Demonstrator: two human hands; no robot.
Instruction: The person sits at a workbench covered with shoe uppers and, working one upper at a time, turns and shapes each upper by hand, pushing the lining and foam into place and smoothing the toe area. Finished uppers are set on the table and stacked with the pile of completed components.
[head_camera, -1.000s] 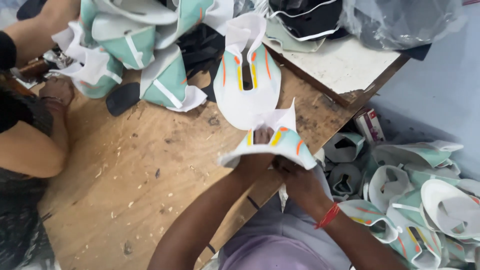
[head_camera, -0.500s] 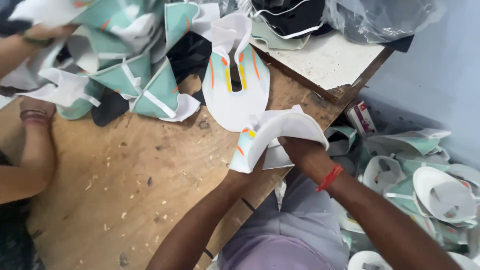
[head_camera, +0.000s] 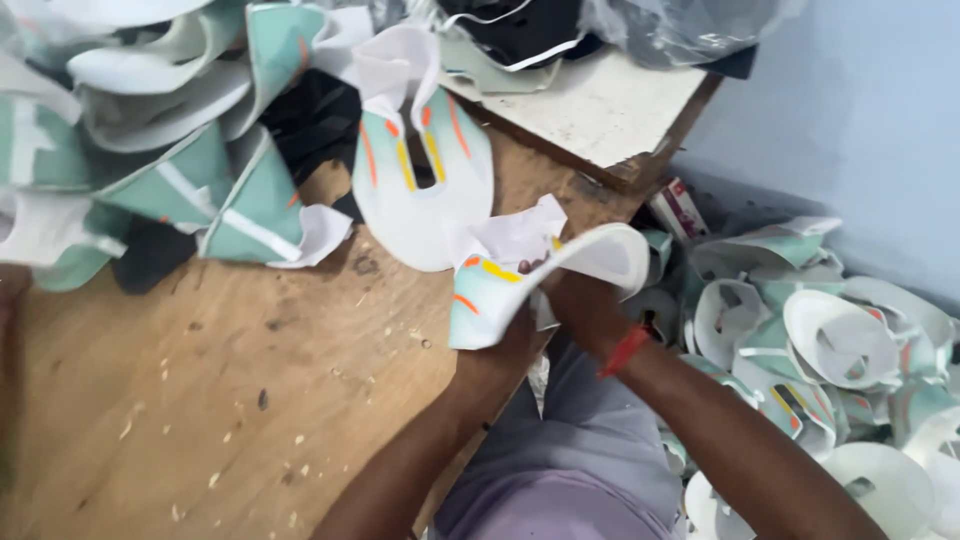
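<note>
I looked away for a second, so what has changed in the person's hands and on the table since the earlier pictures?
The white-and-mint shoe piece, held flat at first, has been folded and turned toward the right table edge. Both hands, left hand and right hand, still hold it. The flat white piece still lies on the wooden table.

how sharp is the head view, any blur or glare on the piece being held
Head view: soft, even light, no hard shadows or glare. The white and mint shoe upper piece held by both the left hand and right hand is slightly motion-smeared at its edges; the pile of uppers on the right reads soft, and the wooden table grain is moderately clear.
</note>
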